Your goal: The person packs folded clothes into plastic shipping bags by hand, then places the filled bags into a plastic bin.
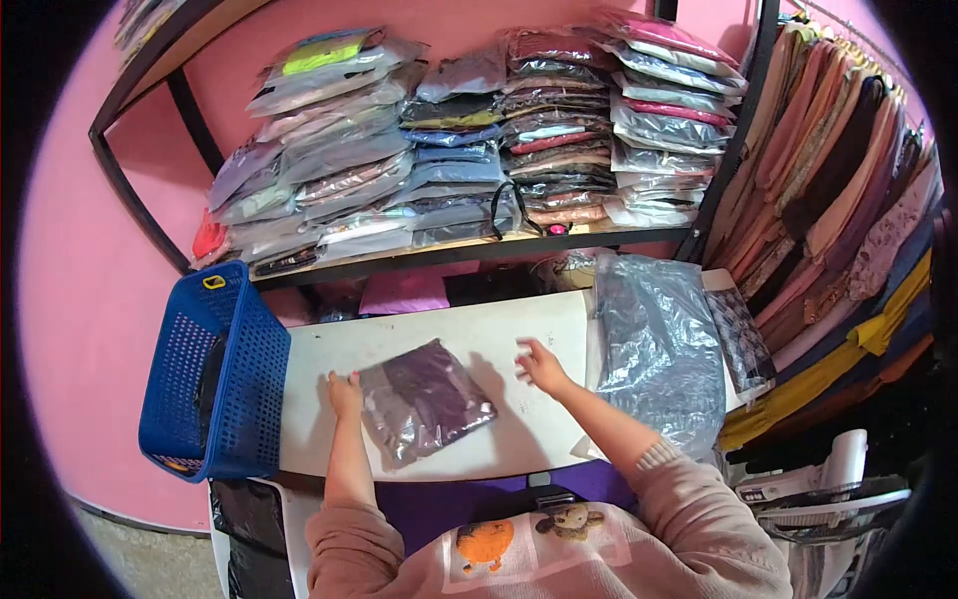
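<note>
A clear plastic bag with folded dark purple cloth (427,401) inside lies at a slant on the white tabletop (479,334). At its left edge is my left hand (346,392), fingers apart and thumb close to the plastic; whether it touches is hard to tell. My right hand (542,367) hovers to the right of the bag, apart from it, with its fingers spread and nothing in them. Its shadow falls on the table between hand and bag.
A blue plastic basket (215,379) stands at the table's left end. Large grey plastic packaging (661,349) covers the right end. Behind, a shelf (449,253) carries stacks of bagged clothes (559,130). Garments (838,170) hang on a rail at right.
</note>
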Action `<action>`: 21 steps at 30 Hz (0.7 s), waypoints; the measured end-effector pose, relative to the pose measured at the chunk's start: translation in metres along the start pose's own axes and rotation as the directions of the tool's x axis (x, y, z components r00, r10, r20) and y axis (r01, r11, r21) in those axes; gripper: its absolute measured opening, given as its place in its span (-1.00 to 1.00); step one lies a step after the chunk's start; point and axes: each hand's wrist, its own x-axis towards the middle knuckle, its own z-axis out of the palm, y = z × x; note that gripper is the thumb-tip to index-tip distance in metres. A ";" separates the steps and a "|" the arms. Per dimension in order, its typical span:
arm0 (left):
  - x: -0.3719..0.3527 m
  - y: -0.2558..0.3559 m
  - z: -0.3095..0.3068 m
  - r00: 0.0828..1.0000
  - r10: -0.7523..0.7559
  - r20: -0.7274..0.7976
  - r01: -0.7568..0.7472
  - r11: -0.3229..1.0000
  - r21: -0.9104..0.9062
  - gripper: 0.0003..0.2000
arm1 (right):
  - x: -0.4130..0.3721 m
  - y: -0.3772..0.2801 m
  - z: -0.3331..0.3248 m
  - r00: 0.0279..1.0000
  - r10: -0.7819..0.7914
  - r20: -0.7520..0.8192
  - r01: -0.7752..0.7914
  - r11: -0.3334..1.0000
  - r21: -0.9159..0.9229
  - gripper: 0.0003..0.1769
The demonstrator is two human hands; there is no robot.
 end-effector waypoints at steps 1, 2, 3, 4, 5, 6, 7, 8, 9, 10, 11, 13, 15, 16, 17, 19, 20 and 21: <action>-0.014 -0.004 0.004 0.997 -0.057 -0.053 0.065 0.985 0.160 -0.43 | -0.023 0.015 -0.009 0.999 0.031 0.043 -0.032 0.999 0.020 -0.63; -0.029 -0.008 0.017 0.999 -0.031 -0.040 0.039 0.976 0.215 -0.36 | -0.050 0.035 -0.020 0.994 0.064 0.086 -0.068 0.997 0.038 -0.66; -0.049 -0.010 0.031 1.000 -0.003 -0.022 0.009 0.962 0.274 -0.28 | -0.078 0.068 -0.030 0.991 0.082 0.106 -0.078 0.996 -0.037 -0.69; -0.078 -0.004 0.033 0.987 0.149 0.059 -0.159 0.958 0.239 -0.27 | -0.110 0.091 -0.039 0.993 0.074 0.095 -0.060 0.988 -0.144 -0.67; -0.110 0.005 0.029 0.944 0.304 0.129 -0.325 0.926 0.191 -0.25 | -0.144 0.109 -0.047 0.978 0.173 0.118 -0.160 0.981 -0.110 -0.62; -0.139 0.010 0.026 0.896 0.397 0.200 -0.433 0.880 0.194 -0.26 | -0.173 0.142 -0.054 0.965 0.243 0.099 -0.234 0.967 -0.100 -0.60; -0.160 0.014 0.031 0.833 0.485 0.266 -0.538 0.823 0.181 -0.27 | -0.201 0.144 -0.060 0.925 0.375 0.058 -0.373 0.927 -0.039 -0.60; -0.173 0.013 0.042 0.865 0.373 0.335 -0.440 0.885 0.149 -0.28 | -0.228 0.145 -0.065 0.861 0.507 0.031 -0.508 0.861 0.028 -0.60; -0.175 0.012 0.047 0.871 0.386 0.305 -0.445 0.882 0.154 -0.27 | -0.243 0.159 -0.071 0.870 0.486 -0.081 -0.493 0.857 -0.152 -0.61; -0.176 0.011 0.052 0.877 0.396 0.274 -0.447 0.880 0.161 -0.27 | -0.255 0.172 -0.078 0.878 0.444 -0.181 -0.480 0.814 -0.329 -0.62; -0.175 0.008 0.054 0.879 0.394 0.269 -0.445 0.880 0.168 -0.27 | -0.264 0.185 -0.083 0.885 0.382 -0.267 -0.466 0.734 -0.494 -0.63; -0.166 0.009 0.059 0.886 0.394 0.246 -0.441 0.880 0.176 -0.28 | -0.270 0.180 -0.087 0.875 0.231 -0.426 -0.436 0.758 -0.485 -0.66; -0.159 0.015 0.063 0.916 0.324 0.238 -0.377 0.897 0.230 -0.27 | -0.257 0.157 -0.088 0.848 0.125 -0.514 -0.421 0.748 -0.512 -0.68; -0.158 0.017 0.064 0.929 0.285 0.236 -0.343 0.902 0.261 -0.27 | -0.249 0.157 -0.090 0.830 0.141 -0.539 -0.459 0.721 -0.518 -0.70; -0.157 0.021 0.066 0.941 0.248 0.231 -0.309 0.908 0.284 -0.27 | -0.242 0.152 -0.095 0.878 0.027 -0.478 -0.370 0.672 -0.641 -0.72; -0.157 0.024 0.071 0.958 0.175 0.226 -0.238 0.927 0.289 -0.27 | -0.229 0.157 -0.101 0.873 -0.180 -0.454 -0.270 0.597 -0.756 -0.71; -0.157 0.030 0.072 0.966 0.140 0.215 -0.200 0.937 0.287 -0.27 | -0.220 0.156 -0.104 0.816 -0.289 -0.501 -0.262 0.587 -0.766 -0.67; -0.159 0.034 0.071 0.969 0.104 0.224 -0.167 0.944 0.285 -0.28 | -0.213 0.153 -0.115 0.839 -0.278 -0.467 -0.268 0.537 -0.800 -0.63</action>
